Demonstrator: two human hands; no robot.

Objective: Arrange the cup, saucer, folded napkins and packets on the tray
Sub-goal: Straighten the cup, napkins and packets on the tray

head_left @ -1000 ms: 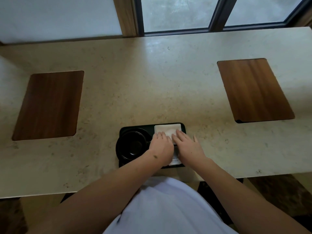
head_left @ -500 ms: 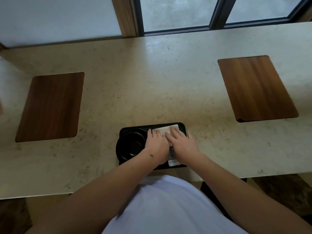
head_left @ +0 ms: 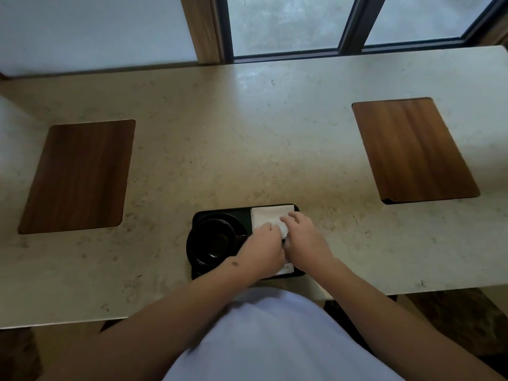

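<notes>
Our left hand (head_left: 264, 250) and right hand (head_left: 305, 237) pinch the napkin (head_left: 268, 215) on the tray (head_left: 220, 209) — fingers curled. Soft, light paper — we'd lift by its edge.

torso: pale lavender shirt (head_left: 275, 339) | forearms: bare | left wrist: small dark mark

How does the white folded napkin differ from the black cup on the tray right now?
The white folded napkin lies flat in the black rectangular tray's far right part; the round black cup stands at its left. Both hands touch the napkin; neither touches the cup. Both things rest on the tray.
</notes>
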